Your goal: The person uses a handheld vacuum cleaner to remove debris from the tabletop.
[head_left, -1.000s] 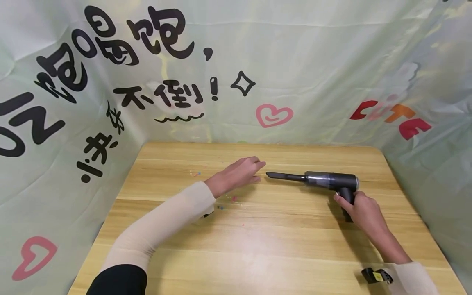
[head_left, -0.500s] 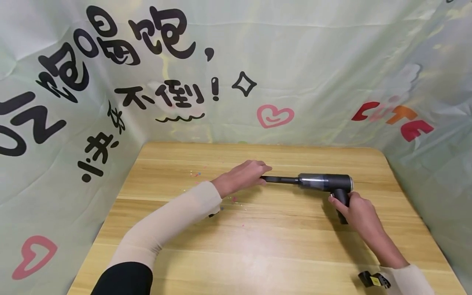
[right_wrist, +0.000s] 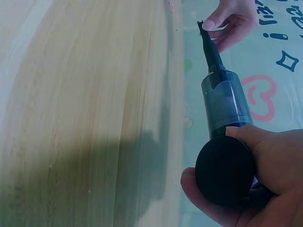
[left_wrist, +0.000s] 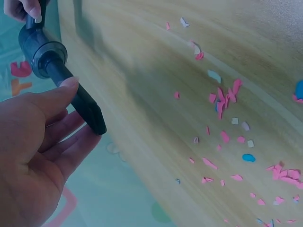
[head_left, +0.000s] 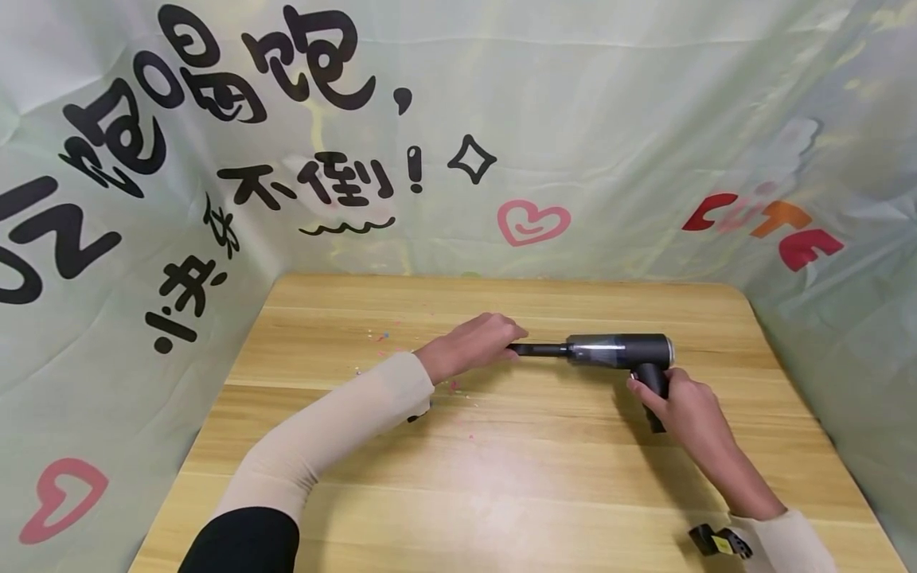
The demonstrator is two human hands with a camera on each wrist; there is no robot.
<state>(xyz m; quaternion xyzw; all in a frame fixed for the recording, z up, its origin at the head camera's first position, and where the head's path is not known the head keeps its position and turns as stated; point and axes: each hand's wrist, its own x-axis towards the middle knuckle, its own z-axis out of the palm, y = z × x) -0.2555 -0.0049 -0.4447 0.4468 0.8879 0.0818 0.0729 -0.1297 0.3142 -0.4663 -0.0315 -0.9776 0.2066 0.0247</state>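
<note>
A black handheld vacuum cleaner (head_left: pixel 619 350) with a clear dust cup is held level above the table. My right hand (head_left: pixel 691 406) grips its handle, fingers wrapped round it; in the right wrist view a round black end of the vacuum (right_wrist: pixel 225 170) partly hides those fingers. At the other end, my left hand (head_left: pixel 469 346) holds the slim crevice nozzle (left_wrist: pixel 85 106), thumb on one side and fingers on the other. The nozzle's slanted tip pokes out past the fingers in the left wrist view. Small pink, blue and white paper scraps (left_wrist: pixel 225 137) lie scattered on the table.
The wooden table (head_left: pixel 501 477) meets fabric walls (head_left: pixel 609 119) with printed letters and hearts at the back and both sides. More scraps (head_left: pixel 383 337) lie left of the nozzle. A dark wrist device (head_left: pixel 719 543) sits by the right sleeve.
The vacuum and right hand have moved left. My left hand shifted slightly right, and its fingers, apart from the nozzle at first, now hold it.
</note>
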